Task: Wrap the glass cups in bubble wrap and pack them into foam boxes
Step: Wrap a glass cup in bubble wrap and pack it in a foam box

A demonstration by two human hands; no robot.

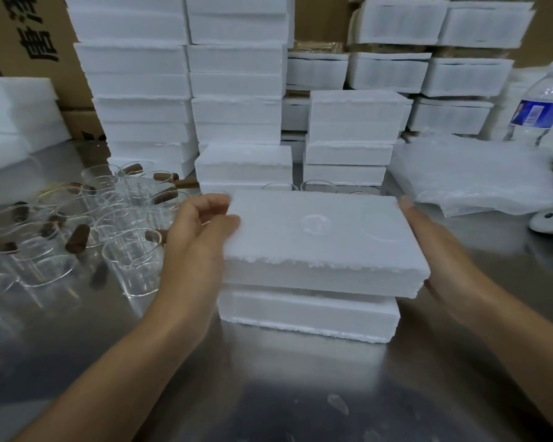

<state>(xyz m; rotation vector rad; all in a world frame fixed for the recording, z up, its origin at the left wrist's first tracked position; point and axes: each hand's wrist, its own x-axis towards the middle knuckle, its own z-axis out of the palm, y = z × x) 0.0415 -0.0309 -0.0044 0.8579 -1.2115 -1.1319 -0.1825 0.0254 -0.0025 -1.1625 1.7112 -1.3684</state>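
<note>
Head: cups (131,263) left, bottle (537,103) right

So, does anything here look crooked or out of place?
Yes: the foam lid, held between the left hand and right hand, is skewed over the box base, overhanging to the right, its edges ragged. At left, some glass cups seem to lie on their sides.

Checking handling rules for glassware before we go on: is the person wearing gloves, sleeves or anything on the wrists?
No. The left hand and right hand are bare: no gloves, no ring showing. The left forearm and right forearm are bare down to the picture's edge, so no sleeve is in view. No watch, band or marking shows on either wrist.
</note>
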